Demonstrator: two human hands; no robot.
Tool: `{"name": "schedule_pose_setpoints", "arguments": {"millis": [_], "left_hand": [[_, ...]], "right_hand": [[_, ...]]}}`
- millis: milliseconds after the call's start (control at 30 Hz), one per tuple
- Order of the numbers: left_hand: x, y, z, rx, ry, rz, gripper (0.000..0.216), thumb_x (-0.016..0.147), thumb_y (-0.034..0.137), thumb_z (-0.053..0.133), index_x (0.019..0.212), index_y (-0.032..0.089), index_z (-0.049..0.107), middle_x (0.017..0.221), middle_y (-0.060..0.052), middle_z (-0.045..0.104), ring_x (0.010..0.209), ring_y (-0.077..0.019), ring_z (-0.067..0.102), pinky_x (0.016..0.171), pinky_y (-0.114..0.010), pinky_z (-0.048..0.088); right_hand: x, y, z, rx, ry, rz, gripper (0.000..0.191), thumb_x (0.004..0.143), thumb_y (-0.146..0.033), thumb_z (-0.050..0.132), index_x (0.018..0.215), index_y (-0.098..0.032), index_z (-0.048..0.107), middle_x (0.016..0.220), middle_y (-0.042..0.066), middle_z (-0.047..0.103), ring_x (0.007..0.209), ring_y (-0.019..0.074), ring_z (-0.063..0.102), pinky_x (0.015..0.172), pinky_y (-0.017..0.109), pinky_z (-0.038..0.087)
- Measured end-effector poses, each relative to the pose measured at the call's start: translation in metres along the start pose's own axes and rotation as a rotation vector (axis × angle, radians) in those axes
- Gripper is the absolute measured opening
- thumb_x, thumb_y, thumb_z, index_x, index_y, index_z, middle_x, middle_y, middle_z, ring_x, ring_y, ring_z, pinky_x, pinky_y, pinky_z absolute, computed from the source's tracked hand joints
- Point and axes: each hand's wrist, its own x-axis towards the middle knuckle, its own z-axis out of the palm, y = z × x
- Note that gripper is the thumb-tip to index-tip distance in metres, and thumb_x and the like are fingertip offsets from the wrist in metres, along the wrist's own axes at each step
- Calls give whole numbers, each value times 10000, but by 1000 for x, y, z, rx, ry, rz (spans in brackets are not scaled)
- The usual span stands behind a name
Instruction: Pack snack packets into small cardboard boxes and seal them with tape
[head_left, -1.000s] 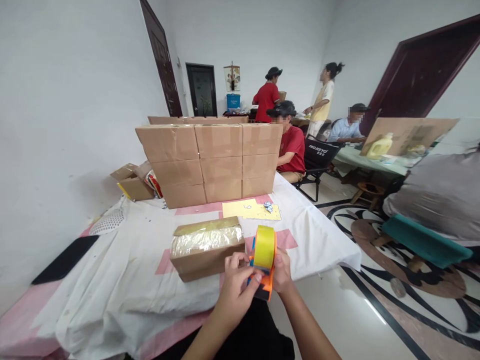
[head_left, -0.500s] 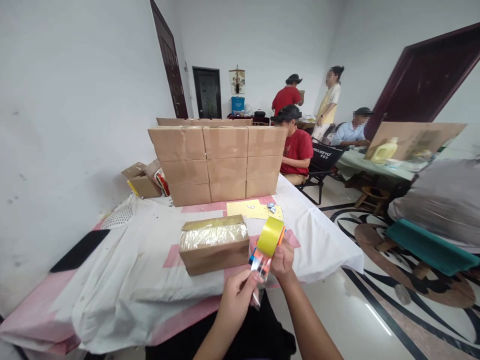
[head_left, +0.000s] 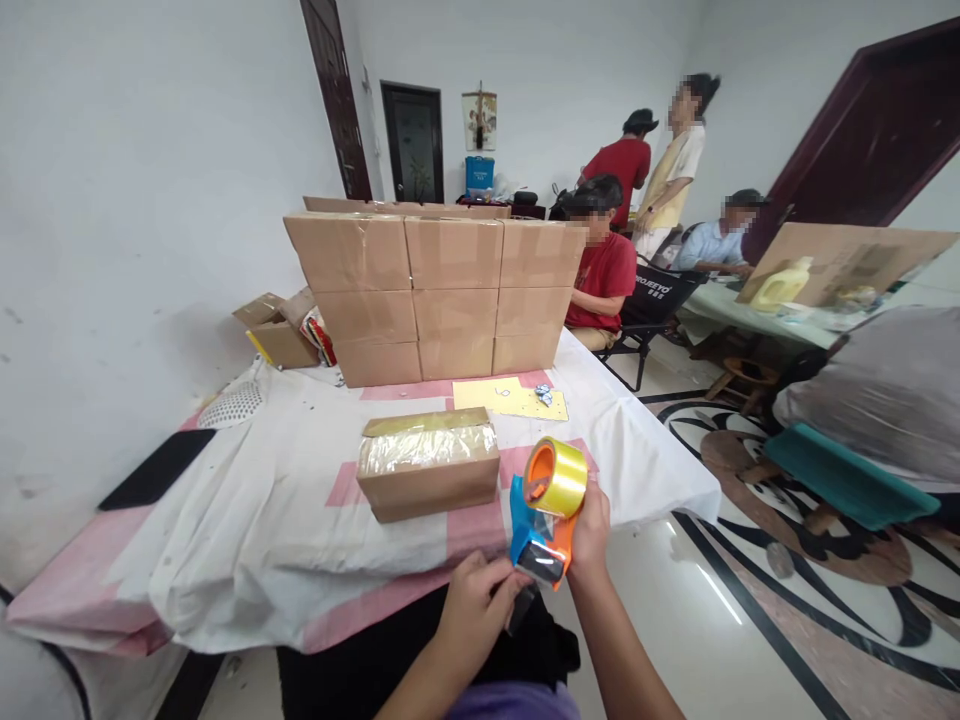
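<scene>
My right hand (head_left: 592,525) is wrapped round the orange side of a blue and orange tape dispenser (head_left: 538,540), which carries a roll of yellowish clear packing tape (head_left: 564,482). At the dispenser's lower front, the fingers of my left hand (head_left: 480,595) are pinched on the loose end of the tape, a thin see-through strip hanging below them. Beyond my hands a long cardboard box (head_left: 431,490) lies on the table, shiny clear tape across its top. The dispenser is to the right of this box, apart from it.
Stacked cardboard boxes (head_left: 450,315) form a wall across the table's (head_left: 262,540) far side. Yellow paper sheets (head_left: 487,397), a black flat pad (head_left: 157,468) and an opened carton (head_left: 281,340) lie around. A person in red (head_left: 611,275) sits beyond the stack.
The tape dispenser has turned, so the roll's open orange core and the blue side now show. Both hands have shifted slightly down in view, and the left still pinches near its front.
</scene>
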Motion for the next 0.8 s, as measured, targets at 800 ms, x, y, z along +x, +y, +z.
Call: {"name": "schedule_pose_setpoints", "arguments": {"millis": [800], "left_hand": [[3,-10,1,-1,72,217,617,1033,557,397,599,197,649,521,-9,610,604,-159,478,647,-285,333]], "right_hand": [[-27,-25,2,274,317,322,379,803,-566,704,826,-206,586,684,-56,598,577,141,599,516,251,497]]}}
